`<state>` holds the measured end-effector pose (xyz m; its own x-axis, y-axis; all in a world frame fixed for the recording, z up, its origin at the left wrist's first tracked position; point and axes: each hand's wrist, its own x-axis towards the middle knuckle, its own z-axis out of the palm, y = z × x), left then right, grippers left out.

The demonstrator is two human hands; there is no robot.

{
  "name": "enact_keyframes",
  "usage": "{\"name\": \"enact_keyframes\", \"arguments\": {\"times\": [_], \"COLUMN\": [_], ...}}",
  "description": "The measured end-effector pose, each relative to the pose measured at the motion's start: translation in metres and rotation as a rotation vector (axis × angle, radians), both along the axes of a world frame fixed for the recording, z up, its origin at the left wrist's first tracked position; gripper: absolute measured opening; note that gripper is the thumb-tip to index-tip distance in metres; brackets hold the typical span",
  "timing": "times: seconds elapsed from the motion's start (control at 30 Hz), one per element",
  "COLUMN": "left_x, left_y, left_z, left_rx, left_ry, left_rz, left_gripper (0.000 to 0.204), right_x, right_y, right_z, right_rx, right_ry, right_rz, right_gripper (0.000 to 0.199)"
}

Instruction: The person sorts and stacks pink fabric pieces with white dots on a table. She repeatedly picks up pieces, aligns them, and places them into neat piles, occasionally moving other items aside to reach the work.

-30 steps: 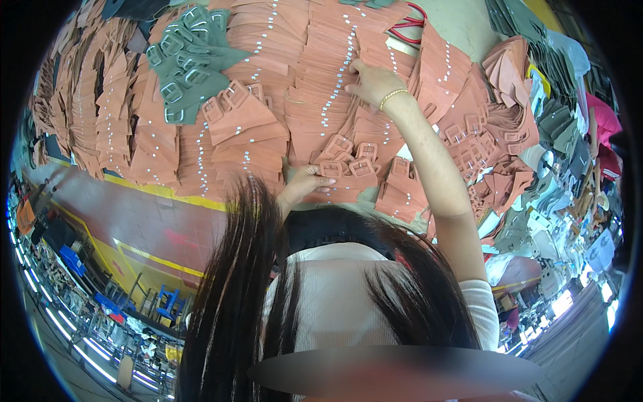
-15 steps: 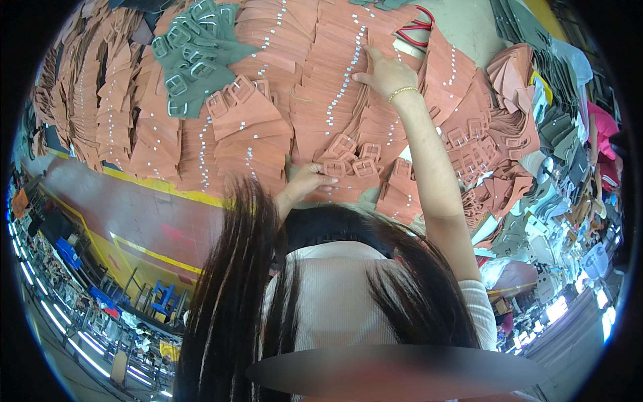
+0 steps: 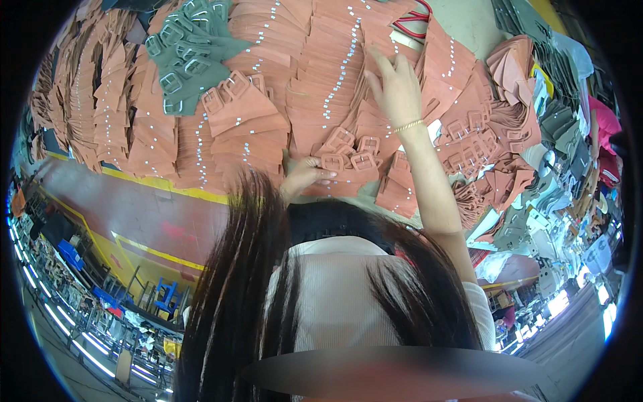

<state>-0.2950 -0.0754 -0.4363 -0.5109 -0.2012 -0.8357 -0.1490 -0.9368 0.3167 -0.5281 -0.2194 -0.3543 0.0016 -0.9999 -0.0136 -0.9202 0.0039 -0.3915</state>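
Observation:
Salmon-coloured leather-like pieces (image 3: 328, 74) lie in overlapping fanned rows, many with small white labels. My left hand (image 3: 307, 177) is at the near edge, its thumb and fingers closed on a small bunch of salmon buckled straps (image 3: 349, 159); part of the grip is hidden. My right hand (image 3: 398, 94), with a thin bracelet at the wrist, is over the rows farther off. Its fingers are apart and nothing shows in them. Green buckled straps (image 3: 184, 67) lie left of the hands, beside another salmon buckled bunch (image 3: 234, 94).
Red-handled scissors (image 3: 414, 23) lie at the far edge. More salmon buckled straps (image 3: 465, 144) are heaped at right, with green pieces (image 3: 559, 127) beyond. A yellow-edged table side (image 3: 167, 189) is at left, and a blue stool (image 3: 165, 295) stands below it.
My right hand has drawn back a little toward me and turned, its fingers now pointing away. My left hand stays at the buckled straps.

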Motion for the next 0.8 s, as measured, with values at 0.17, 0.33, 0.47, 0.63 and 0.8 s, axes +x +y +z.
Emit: {"name": "enact_keyframes", "arguments": {"times": [0.17, 0.33, 0.47, 0.63, 0.8], "left_x": [0.0, 0.0, 0.0, 0.001, 0.001], "left_y": [-0.003, -0.003, -0.003, -0.003, -0.004], "left_z": [0.0, 0.001, 0.0, -0.001, -0.001], "left_rx": [-0.016, -0.028, -0.02, -0.01, -0.004], "left_ry": [-0.001, -0.008, -0.014, -0.003, -0.005], "left_rz": [-0.017, -0.004, 0.002, -0.007, -0.008], "left_gripper": [0.023, 0.02, 0.018, 0.016, 0.015], "right_x": [0.02, 0.034, 0.036, 0.037, 0.039], "right_y": [0.041, 0.053, 0.053, 0.054, 0.049], "right_z": [-0.005, -0.012, -0.017, -0.019, -0.024], "right_rx": [-0.074, 0.007, 0.012, 0.034, 0.0], "right_ry": [0.041, 0.138, 0.148, 0.171, 0.193], "right_rz": [0.034, 0.016, 0.014, 0.012, -0.002], "right_gripper": [0.028, 0.035, 0.038, 0.04, 0.043]}}
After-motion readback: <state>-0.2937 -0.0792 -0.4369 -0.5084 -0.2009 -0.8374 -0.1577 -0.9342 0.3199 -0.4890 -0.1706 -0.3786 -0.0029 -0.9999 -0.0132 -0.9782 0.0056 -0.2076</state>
